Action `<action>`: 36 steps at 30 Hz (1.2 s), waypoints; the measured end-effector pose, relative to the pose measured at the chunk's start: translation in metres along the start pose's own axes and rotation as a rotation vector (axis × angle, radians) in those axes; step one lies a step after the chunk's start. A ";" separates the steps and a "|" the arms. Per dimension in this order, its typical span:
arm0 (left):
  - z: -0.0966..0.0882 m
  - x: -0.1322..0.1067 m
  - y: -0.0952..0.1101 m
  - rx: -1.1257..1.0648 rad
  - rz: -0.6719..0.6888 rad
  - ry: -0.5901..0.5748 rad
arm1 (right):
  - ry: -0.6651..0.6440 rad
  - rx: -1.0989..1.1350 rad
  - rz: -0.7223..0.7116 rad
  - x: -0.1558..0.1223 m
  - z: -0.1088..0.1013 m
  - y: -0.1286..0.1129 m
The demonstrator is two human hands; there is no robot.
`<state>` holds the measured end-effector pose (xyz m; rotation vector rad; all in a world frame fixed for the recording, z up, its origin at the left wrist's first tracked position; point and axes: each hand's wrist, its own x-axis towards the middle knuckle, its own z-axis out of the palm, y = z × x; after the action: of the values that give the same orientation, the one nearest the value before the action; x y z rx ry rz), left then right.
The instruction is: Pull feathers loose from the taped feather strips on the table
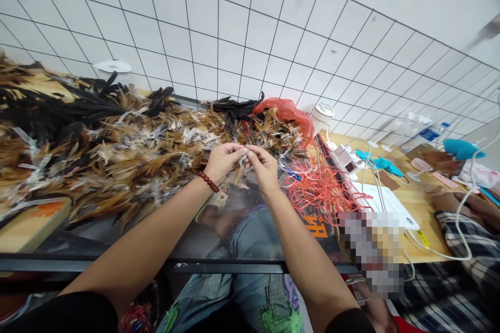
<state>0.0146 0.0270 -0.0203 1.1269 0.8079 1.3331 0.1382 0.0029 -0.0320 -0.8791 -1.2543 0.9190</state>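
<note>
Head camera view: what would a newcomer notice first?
Probably the heap of brown and black feathers across the left and middle. Then the tangled red cords right of centre and the red plastic bag at the heap's back right. At the centre, the left hand and right hand pinch a small feather tuft.

Head-worn view — facing forward, downward, near
</note>
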 end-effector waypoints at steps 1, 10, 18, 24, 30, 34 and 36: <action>0.001 0.000 0.001 -0.052 -0.052 -0.017 | -0.001 -0.036 -0.009 0.000 -0.001 0.000; 0.004 -0.002 0.002 -0.172 -0.209 0.025 | 0.128 -0.401 -0.226 -0.007 -0.001 -0.008; 0.007 -0.005 -0.002 -0.119 -0.233 -0.015 | 0.319 -0.051 0.046 0.003 0.004 0.004; 0.003 -0.005 -0.007 -0.081 -0.233 -0.092 | 0.411 0.207 0.172 0.010 0.003 0.007; 0.003 -0.006 -0.008 -0.103 -0.309 -0.112 | 0.456 0.267 0.235 0.012 -0.001 0.011; 0.003 -0.003 -0.002 -0.299 -0.348 -0.042 | 0.337 0.327 0.266 0.010 0.000 0.007; 0.003 -0.002 0.003 -0.379 -0.361 -0.028 | 0.307 0.356 0.300 0.009 0.002 0.007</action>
<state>0.0160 0.0244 -0.0167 0.6632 0.6646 1.1034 0.1366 0.0138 -0.0345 -0.8934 -0.6778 1.1529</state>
